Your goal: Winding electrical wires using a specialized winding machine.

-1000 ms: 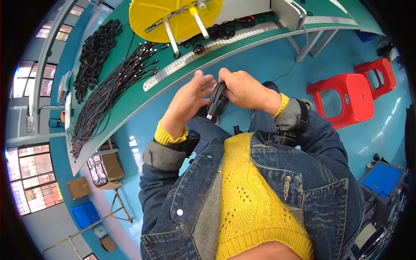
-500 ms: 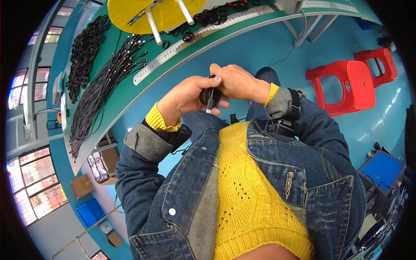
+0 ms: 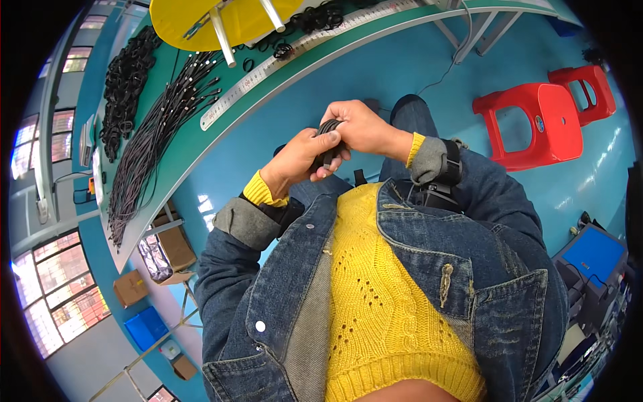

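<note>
A dark coiled cable (image 3: pixel 329 126) is held between both hands in front of my body, above the floor just off the table's front edge. My left hand (image 3: pixel 298 155) grips it from the left, thumb across the coil and fingers curled underneath. From the right, my right hand (image 3: pixel 365 127) closes round the coil's far side, its fingers partly hidden. On the green table (image 3: pixel 194 144) lies a bundle of long dark cables (image 3: pixel 154 127) with light tips. Beyond it sits a heap of coiled black cables (image 3: pixel 127 87).
A long steel ruler (image 3: pixel 268 69) runs along the table's front edge. Above it is a yellow disc (image 3: pixel 181 20) with metal posts, near small black coils (image 3: pixel 321 17). Red stools (image 3: pixel 539 127) stand to the right. Cardboard boxes (image 3: pixel 130 288) and a blue bin (image 3: pixel 145 327) are at lower left.
Both hands have turned the coil and drawn closer around it; its light-coloured connector end, visible before, no longer shows. The view has shifted slightly.
</note>
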### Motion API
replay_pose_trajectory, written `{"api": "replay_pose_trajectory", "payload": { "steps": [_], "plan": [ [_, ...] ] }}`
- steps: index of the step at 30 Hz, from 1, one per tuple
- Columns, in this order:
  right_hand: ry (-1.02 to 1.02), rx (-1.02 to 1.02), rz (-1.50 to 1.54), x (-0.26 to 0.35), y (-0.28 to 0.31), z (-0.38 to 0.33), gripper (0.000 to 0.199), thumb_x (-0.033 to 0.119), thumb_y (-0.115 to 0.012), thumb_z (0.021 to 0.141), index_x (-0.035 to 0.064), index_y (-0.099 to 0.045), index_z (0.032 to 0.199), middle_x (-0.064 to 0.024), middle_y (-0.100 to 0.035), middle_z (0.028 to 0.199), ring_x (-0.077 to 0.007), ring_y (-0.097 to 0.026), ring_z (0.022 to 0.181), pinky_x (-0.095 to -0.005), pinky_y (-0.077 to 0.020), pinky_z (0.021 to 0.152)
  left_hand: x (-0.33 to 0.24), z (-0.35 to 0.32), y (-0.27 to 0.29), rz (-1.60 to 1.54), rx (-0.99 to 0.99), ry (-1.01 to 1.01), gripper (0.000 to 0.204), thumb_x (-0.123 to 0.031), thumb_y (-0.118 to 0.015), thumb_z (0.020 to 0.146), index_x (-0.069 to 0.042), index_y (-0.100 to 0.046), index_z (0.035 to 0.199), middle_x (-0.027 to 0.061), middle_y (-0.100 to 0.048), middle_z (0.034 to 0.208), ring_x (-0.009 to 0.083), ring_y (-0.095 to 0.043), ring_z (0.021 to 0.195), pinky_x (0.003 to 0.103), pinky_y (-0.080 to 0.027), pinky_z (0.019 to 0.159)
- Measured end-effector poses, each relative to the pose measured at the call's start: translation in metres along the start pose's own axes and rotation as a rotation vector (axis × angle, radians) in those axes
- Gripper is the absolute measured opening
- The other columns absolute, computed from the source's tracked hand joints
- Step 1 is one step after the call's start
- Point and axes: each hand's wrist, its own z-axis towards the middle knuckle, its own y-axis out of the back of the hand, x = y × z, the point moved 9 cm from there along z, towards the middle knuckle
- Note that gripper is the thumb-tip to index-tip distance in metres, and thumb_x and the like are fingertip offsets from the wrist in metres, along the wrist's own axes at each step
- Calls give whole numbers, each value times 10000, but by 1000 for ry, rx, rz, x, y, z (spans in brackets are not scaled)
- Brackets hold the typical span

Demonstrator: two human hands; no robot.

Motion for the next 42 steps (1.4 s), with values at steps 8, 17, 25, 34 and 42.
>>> {"api": "replay_pose_trajectory", "payload": {
  "steps": [8,17,25,34,42],
  "plan": [
    [373,55,-1123,29,-10,-3,183,157,-583,705,14,-514,796,-182,-592,630,-360,-595,613,-438,-467,547,20,10,-14,-175,115,76,275,-226,-588,843,18,-536,958,27,-527,695,79,-520,596,191,-391,405],
    [288,-14,-1124,9,-6,-9,207,153,-590,695,23,-518,838,-173,-594,633,-359,-601,640,-424,-468,554,44,16,-2,-146,9,214,183,-178,-595,828,-30,-523,908,14,-499,697,89,-475,568,199,-362,415],
    [656,-511,-888,109,99,-2,168,159,-602,748,70,-585,890,-108,-581,712,-290,-587,669,-389,-464,591,19,5,16,-152,-229,-189,136,-112,-591,819,-51,-524,921,8,-502,687,92,-478,575,227,-390,503],
    [344,-1015,-1472,124,235,51,111,167,-557,771,69,-607,782,-130,-561,741,-341,-556,739,-442,-455,656,-10,10,10,-93,-276,-324,155,-76,-577,826,-33,-517,962,7,-512,685,99,-502,598,240,-418,540],
    [172,-338,308,75,114,12,130,159,-552,861,57,-516,788,57,-402,654,-13,-297,529,-159,-216,413,-38,0,29,-273,-429,-571,163,-88,-585,826,-27,-514,959,9,-512,686,96,-503,594,239,-418,516]
  ]
}}
